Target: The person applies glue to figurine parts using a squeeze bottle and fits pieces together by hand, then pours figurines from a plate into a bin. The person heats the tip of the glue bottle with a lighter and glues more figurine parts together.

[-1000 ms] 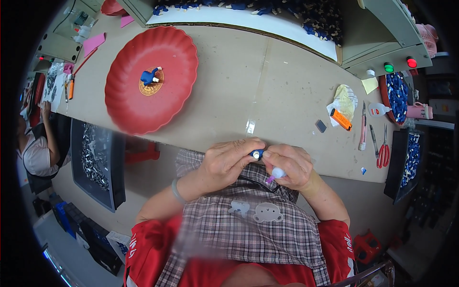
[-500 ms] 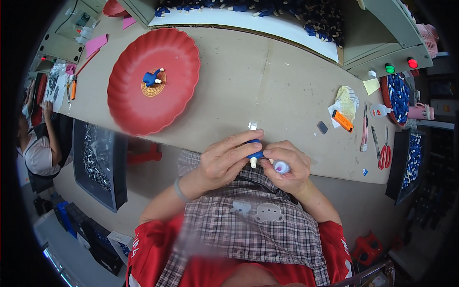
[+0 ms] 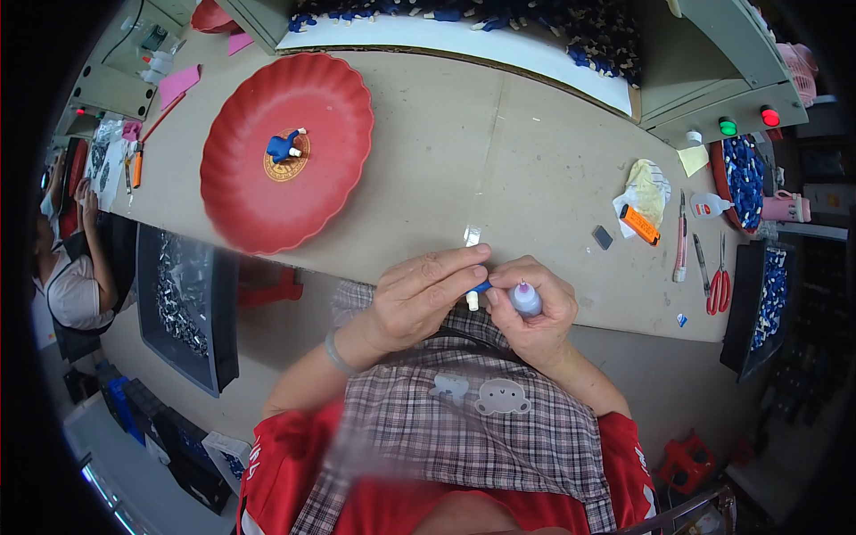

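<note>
Close in front of my body, my left hand (image 3: 412,299) grips a small blue plastic figure part (image 3: 482,288), mostly hidden by my fingers. Its cream-coloured peg (image 3: 473,301) sticks out below them. My right hand (image 3: 551,308) is closed around a small translucent squeeze bottle (image 3: 525,303) with a purple tip. That bottle stands nearly upright, tip away from me and apart from the part. My right fingertips meet the part's right side. A similar blue figure piece (image 3: 284,147) lies in the red scalloped dish (image 3: 334,192) at the left of the table.
On the right lie an orange cutter (image 3: 639,225), red-handled scissors (image 3: 718,292), a white bottle (image 3: 709,206) and a cloth (image 3: 646,187). A shelf (image 3: 464,36) of blue pieces stands at the back. A grey bin (image 3: 227,339) is at left, where another person (image 3: 80,276) sits.
My right hand has tilted the bottle, so its tip now points up and away from the part. My left fingers have shifted slightly over the part. The other person's hands have moved.
</note>
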The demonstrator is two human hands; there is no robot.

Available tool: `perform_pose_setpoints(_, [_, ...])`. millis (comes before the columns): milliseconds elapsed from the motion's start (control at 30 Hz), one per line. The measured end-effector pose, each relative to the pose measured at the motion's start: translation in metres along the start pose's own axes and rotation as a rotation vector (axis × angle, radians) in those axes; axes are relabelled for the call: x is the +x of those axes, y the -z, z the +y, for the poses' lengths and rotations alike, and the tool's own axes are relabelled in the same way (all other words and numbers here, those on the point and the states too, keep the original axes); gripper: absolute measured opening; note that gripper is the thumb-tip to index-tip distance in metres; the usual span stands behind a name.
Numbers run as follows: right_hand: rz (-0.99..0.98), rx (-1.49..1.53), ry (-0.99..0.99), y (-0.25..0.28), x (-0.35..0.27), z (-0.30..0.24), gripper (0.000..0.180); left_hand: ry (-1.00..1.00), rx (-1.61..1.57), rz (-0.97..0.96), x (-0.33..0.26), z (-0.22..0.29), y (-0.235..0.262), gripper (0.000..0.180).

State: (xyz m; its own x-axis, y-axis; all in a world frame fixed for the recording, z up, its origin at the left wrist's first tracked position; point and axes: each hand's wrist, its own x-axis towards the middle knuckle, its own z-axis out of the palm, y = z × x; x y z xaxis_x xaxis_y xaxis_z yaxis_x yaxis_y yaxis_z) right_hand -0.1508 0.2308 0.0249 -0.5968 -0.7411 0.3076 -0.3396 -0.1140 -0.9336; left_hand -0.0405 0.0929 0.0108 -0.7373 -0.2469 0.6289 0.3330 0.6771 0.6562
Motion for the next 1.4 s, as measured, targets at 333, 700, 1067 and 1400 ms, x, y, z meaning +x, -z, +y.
perform_pose_setpoints(333, [-0.053,0.055,-0.116,0.002,0.003,0.002,0.013,0.027,0.030,-0.027,-0.002,-0.001,-0.002,0.035])
perform_pose_setpoints(700, [-0.051,-0.017,-0.023,0.000,0.005,0.007,0.012,0.127,-0.018,-0.054,-0.004,0.002,-0.004,0.034])
perform_pose_setpoints(1067, [-0.085,-0.039,-0.234,0.009,0.018,-0.003,0.007,0.341,-0.110,-0.028,0.010,0.008,-0.004,0.023])
perform_pose_setpoints(1400, [-0.106,0.391,-0.579,0.034,0.029,-0.008,0.015,1.090,-1.125,-0.009,0.013,0.009,0.006,0.038])
